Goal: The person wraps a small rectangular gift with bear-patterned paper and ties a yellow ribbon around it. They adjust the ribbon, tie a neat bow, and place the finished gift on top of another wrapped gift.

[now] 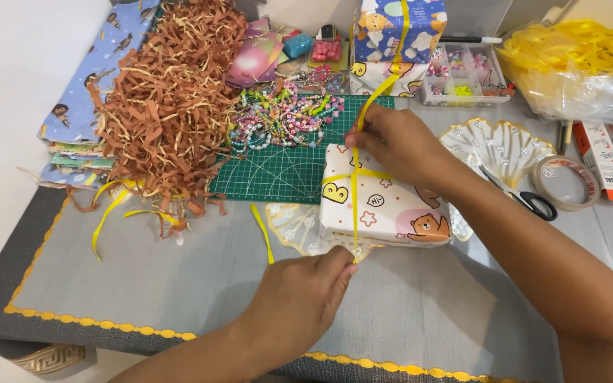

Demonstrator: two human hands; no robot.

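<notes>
A wrapped gift box (391, 206) in white paper with cartoon bears and hearts lies on the grey mat, partly over the green cutting mat (278, 170). A thin yellow ribbon (355, 195) runs around it. My right hand (395, 142) presses on the box's top far edge and pinches the ribbon where it crosses. My left hand (303, 294) pinches the ribbon's end at the box's near bottom edge. The ribbon leads up from my right hand toward a second box in blue paper (399, 28) at the back.
A heap of brown paper shreds (168, 106) lies left, with bead strings (282, 117) beside it. Scissors (523, 195), a tape roll (565, 183) and a shell-shaped dish (498, 145) are right. A bead organiser (462, 74) and bagged yellow ribbon (576, 57) sit behind. Loose ribbon scraps (111, 206) lie left.
</notes>
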